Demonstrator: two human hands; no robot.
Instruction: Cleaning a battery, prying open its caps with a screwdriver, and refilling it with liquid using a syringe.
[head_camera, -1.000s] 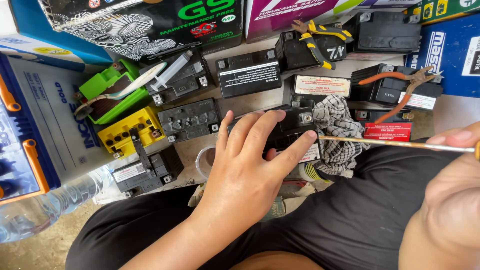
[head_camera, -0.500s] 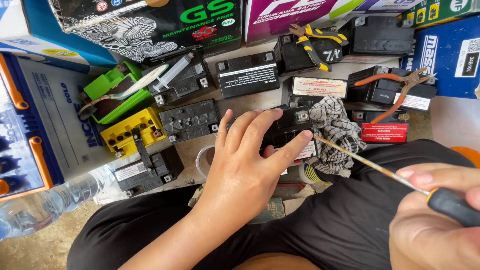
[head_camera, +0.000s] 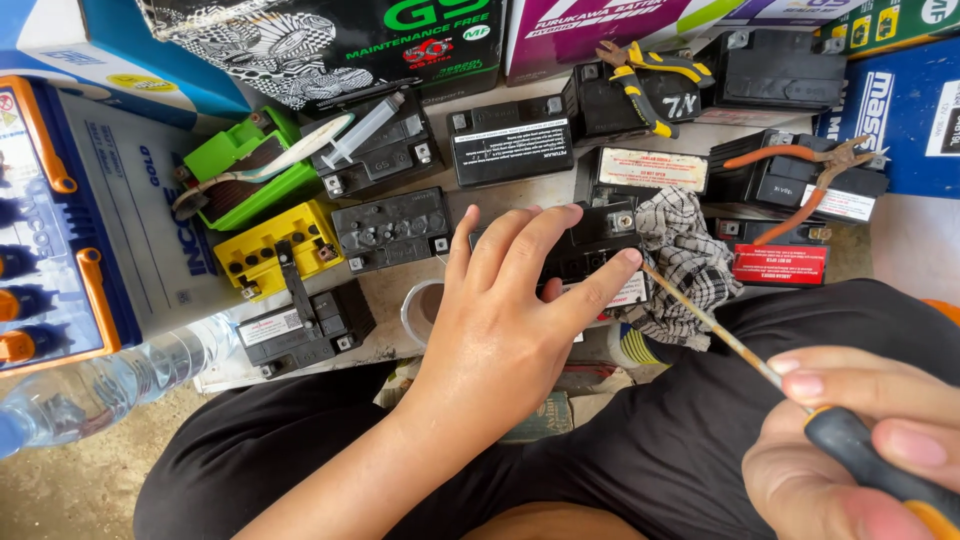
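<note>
**Screwdriver at the edge of a small black battery**

Nearest the camera, the right hand (head_camera: 850, 450) is clenched around the black handle of a screwdriver (head_camera: 740, 355). The thin metal shaft runs up and to the left, and its tip lies at the right edge of the small black battery (head_camera: 590, 240), just beside the left index fingertip. The shaft is rigid but slender; it probably flexes under side load, so grip belongs on the handle, as shown.

The left hand (head_camera: 500, 330) lies flat, fingers spread, pressing on the top of the battery without closing around it. The battery sits on the pale work surface (head_camera: 520, 195) directly ahead of the knees. It appears dense and heavy for its size, with a hard, smooth plastic case; it is best held by its side walls, clear of the terminals.

Touching its right side lies a checked cloth (head_camera: 685, 260), soft and loose. To the left stand a yellow battery (head_camera: 275, 245) and a green battery (head_camera: 240, 175). Farther off, orange-handled pliers (head_camera: 800, 180) and yellow-handled pliers (head_camera: 640, 75) rest on other batteries.
</note>
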